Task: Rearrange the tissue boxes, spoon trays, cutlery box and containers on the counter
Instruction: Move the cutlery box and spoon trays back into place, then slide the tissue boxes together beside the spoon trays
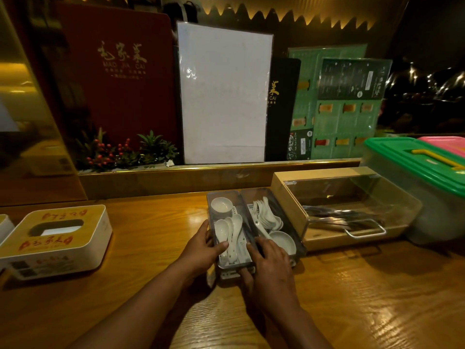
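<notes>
Both hands grip the near end of the left spoon tray, which sits mid-counter touching its twin, the right spoon tray, just left of the cutlery box: the left hand curls round the tray's left wall, thumb over the rim, and the right hand clasps the near right corner, fingers bent shut on it. The tray looks stiff and light, but its loose china spoons and small cup seem fragile and will likely slide, so it is best held low by both side walls and kept level
</notes>
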The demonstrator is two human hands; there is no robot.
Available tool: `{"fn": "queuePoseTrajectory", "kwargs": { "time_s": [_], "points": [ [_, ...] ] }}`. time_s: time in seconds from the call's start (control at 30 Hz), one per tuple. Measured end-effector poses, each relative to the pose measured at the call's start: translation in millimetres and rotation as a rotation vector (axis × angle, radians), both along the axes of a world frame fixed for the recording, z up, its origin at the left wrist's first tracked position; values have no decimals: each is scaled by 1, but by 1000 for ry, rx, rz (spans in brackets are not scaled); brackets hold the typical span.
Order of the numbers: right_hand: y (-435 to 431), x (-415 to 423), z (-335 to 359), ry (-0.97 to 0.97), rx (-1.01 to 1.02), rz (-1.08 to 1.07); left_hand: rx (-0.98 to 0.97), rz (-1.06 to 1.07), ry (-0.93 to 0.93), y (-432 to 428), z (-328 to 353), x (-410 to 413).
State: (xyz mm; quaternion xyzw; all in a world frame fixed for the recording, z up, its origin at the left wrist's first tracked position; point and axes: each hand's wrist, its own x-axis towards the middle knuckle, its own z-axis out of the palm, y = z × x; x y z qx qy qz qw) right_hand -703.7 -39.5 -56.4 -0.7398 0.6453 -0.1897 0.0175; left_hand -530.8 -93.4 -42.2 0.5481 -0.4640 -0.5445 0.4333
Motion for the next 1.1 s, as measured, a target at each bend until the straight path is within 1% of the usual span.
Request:
{"fn": "queuePoseTrajectory", "kwargs": {
  "time_s": [0.3, 0.43, 0.53, 0.63, 0.77, 0.87, 1.0, 1.07, 1.1],
  "points": [
    [1, -1, 3, -13, 5, 18, -11, 12, 3, -2, -4, 2],
    [-2, 2, 1, 7, -5, 48, -54, 113, -12, 3, -9, 14],
    [-1, 23, -1, -40, -37, 104, -116, 179, -36, 12, -4, 32],
    [4, 58, -2, -66, -95, 192, -200, 190, -179, 24, 6, 67],
    [6, 117, -1, -117, -77, 299, -277, 226, -384, 43, 23, 136],
    [3, 170, 1, -193, -66, 375, -366, 286, -556, 57, 34, 195],
    [-4, 248, 8, -324, 4, 366, -497, 333, -817, 77, 51, 277],
    [-7, 285, 13, -331, 44, 363, -563, 377, -892, 84, 58, 315],
    [-9, 301, 16, -302, 59, 367, -569, 395, -922, 86, 60, 333]
  ]
}}
